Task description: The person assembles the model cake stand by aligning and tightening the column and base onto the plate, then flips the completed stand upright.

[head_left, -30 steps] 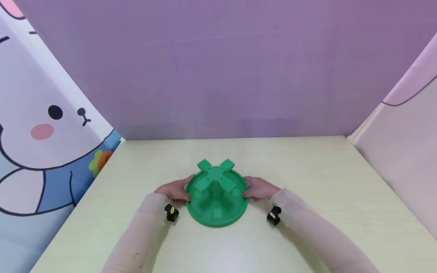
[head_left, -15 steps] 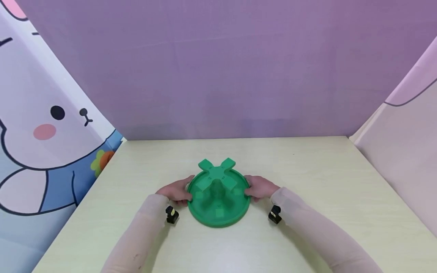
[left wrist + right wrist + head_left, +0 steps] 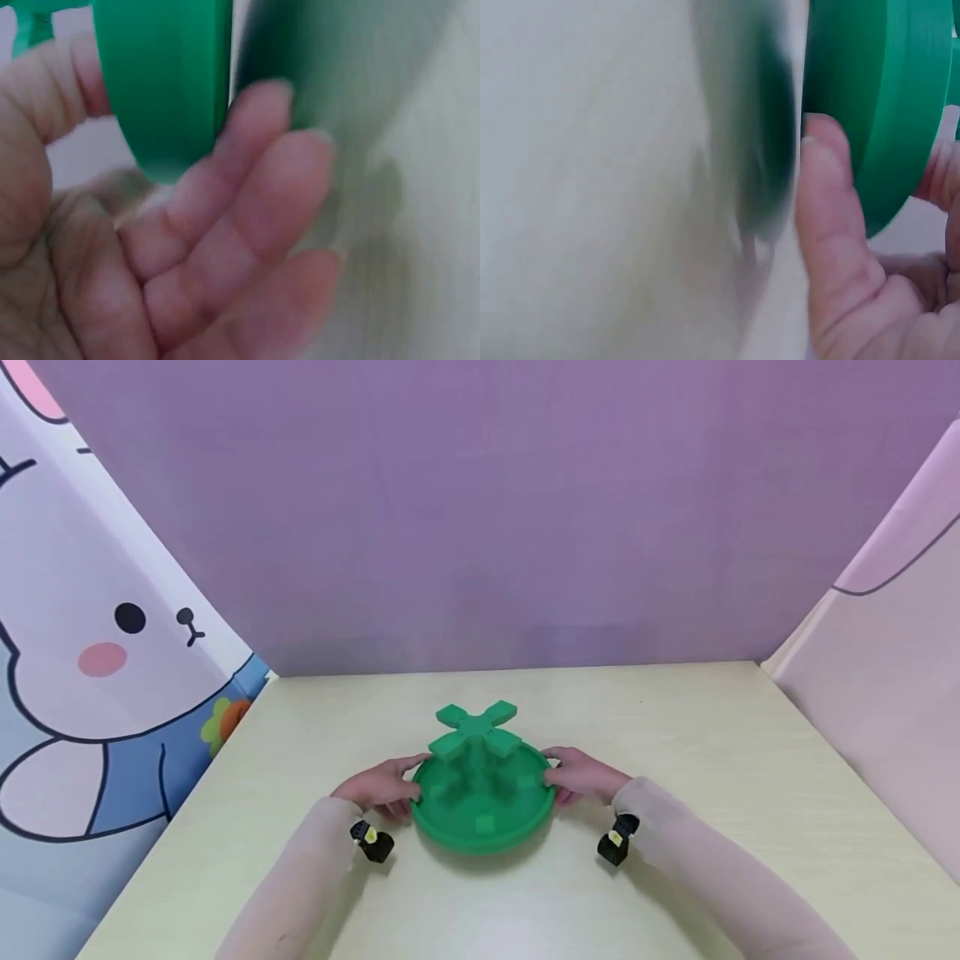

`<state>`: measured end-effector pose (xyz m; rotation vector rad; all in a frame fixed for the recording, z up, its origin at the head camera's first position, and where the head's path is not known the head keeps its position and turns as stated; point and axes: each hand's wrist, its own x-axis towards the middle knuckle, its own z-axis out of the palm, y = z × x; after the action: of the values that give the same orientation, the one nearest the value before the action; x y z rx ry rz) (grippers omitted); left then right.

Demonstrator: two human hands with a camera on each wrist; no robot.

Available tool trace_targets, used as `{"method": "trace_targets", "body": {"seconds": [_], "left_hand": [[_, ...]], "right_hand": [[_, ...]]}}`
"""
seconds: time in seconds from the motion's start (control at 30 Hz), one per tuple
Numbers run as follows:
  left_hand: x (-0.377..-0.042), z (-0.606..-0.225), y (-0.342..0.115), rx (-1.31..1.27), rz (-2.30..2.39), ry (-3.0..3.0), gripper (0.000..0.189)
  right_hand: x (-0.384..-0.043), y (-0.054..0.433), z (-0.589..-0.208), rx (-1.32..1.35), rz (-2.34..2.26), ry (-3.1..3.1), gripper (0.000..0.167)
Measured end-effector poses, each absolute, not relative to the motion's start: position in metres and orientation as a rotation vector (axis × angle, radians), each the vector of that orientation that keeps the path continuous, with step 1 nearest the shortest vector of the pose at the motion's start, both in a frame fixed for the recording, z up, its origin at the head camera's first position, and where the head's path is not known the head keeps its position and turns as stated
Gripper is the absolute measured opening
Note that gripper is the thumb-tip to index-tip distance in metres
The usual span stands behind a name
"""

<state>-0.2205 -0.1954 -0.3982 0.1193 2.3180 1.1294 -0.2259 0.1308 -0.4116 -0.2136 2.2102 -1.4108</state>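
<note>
A round green dish (image 3: 484,842) with a raised rim has a post at its centre, topped by a flat green cross (image 3: 476,725) with broad arm ends. My left hand (image 3: 378,785) holds the rim on the left side, thumb at the top edge and other fingers (image 3: 259,187) reaching under the base. On the opposite side my right hand (image 3: 588,775) grips the rim the same way, a finger (image 3: 829,195) beneath the base. Both wrist views show a gap between the base and the tabletop, with the dish's shadow on the wood.
The pale wooden table (image 3: 675,727) extends around the dish. A purple cloth wall (image 3: 480,527) rises behind its back edge, with a cartoon-printed panel (image 3: 67,693) on the left and a pale panel (image 3: 885,693) on the right. Small black devices (image 3: 372,842) sit at both wrists.
Both hands have lifted the green dish slightly off the table, and a shadow now shows under its near edge. The cross stands more clearly above the dish; the head view has shifted a little.
</note>
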Motion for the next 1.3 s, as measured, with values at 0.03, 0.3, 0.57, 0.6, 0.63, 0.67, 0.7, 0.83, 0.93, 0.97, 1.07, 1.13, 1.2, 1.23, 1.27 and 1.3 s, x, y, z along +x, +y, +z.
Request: {"method": "trace_targets", "body": {"seconds": [0.03,0.3,0.57,0.6,0.63,0.67,0.7,0.83,0.93,0.97,1.07,1.13,1.2,1.23,1.27,1.3], "left_hand": [[-0.220,-0.398,-0.195,0.103,1.179,2.294,0.080],[-0.221,-0.389,-0.192,0.043,1.647,2.031,0.075],[-0.219,-0.377,-0.189,0.107,1.883,1.834,0.077],[-0.219,-0.376,-0.188,0.118,1.907,1.807,0.078],[-0.219,-0.374,-0.188,0.129,1.928,1.784,0.079],[-0.219,-0.374,-0.187,0.140,1.949,1.764,0.080],[-0.219,-0.373,-0.186,0.146,1.968,1.747,0.081],[-0.218,-0.371,-0.184,0.173,2.043,1.699,0.080],[-0.218,-0.368,-0.183,0.216,2.089,1.677,0.080],[-0.218,-0.368,-0.183,0.230,2.101,1.671,0.080],[-0.217,-0.365,-0.182,0.256,2.123,1.664,0.079],[-0.215,-0.364,-0.180,0.259,2.131,1.673,0.078],[-0.212,-0.363,-0.179,0.261,2.146,1.672,0.078],[-0.211,-0.363,-0.178,0.263,2.152,1.671,0.077],[-0.210,-0.362,-0.178,0.265,2.160,1.666,0.077],[-0.209,-0.362,-0.177,0.268,2.165,1.661,0.077]], "right_hand": [[-0.225,0.133,-0.411,-0.200,-1.473,2.157,0.066],[-0.220,0.147,-0.397,-0.188,-1.887,1.816,0.066],[-0.216,0.153,-0.380,-0.217,-1.977,1.790,0.076],[-0.215,0.154,-0.379,-0.222,-1.979,1.798,0.077],[-0.215,0.154,-0.379,-0.224,-1.982,1.807,0.077],[-0.214,0.155,-0.378,-0.230,-1.986,1.817,0.077],[-0.213,0.156,-0.378,-0.241,-1.990,1.828,0.077],[-0.210,0.159,-0.376,-0.317,-1.996,1.863,0.079],[-0.208,0.162,-0.374,-0.391,-2.002,1.857,0.080],[-0.207,0.163,-0.374,-0.409,-2.004,1.853,0.080],[-0.205,0.166,-0.372,-0.457,-2.004,1.849,0.082],[-0.203,0.168,-0.370,-0.470,-2.003,1.851,0.083],[-0.201,0.169,-0.370,-0.474,-1.989,1.875,0.085],[-0.200,0.170,-0.370,-0.478,-1.979,1.891,0.086],[-0.199,0.171,-0.370,-0.489,-1.965,1.912,0.088],[-0.198,0.172,-0.370,-0.507,-1.949,1.932,0.090]]}}
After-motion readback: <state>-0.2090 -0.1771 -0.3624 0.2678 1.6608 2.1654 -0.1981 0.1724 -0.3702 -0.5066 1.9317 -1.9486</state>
